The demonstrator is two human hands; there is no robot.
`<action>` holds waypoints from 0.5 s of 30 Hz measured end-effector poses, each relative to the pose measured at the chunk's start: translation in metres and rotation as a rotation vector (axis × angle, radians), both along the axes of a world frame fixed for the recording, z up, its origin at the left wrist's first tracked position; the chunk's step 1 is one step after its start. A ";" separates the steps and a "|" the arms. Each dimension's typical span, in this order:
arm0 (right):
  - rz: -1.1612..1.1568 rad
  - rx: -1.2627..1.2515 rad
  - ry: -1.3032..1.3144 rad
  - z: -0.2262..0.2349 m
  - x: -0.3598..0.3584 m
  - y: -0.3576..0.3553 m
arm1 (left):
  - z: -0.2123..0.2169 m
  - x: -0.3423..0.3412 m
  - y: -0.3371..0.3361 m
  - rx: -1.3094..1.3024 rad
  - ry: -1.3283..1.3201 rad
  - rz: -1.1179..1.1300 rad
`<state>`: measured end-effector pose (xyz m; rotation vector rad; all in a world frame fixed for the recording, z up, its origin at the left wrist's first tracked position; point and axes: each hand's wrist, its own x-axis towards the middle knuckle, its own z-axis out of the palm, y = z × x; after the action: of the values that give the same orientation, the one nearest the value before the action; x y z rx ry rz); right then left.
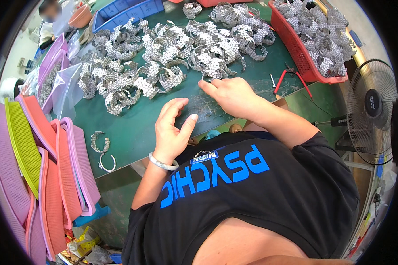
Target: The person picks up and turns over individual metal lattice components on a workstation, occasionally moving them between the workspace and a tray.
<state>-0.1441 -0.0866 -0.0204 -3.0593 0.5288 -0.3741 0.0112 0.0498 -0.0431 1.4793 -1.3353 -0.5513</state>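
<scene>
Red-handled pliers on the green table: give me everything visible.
The pliers have two slim, curved red handles, plastic-coated by the look of them, spread wide apart with their ends toward the person. The head looks dark and points away; its tips are too small to make out. They lie at the green table's near edge, close beside the red basket. A short pale rod lies just left. The right hand is apart from them.
</scene>
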 end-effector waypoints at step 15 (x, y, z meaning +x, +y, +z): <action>-0.027 1.298 -0.650 0.012 0.001 -0.019 | -0.002 0.001 0.001 0.034 -0.029 0.002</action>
<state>-0.1426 -0.1055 -0.0083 -1.5768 0.4745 -0.6401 0.0127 0.0506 -0.0452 1.5214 -1.3526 -0.5552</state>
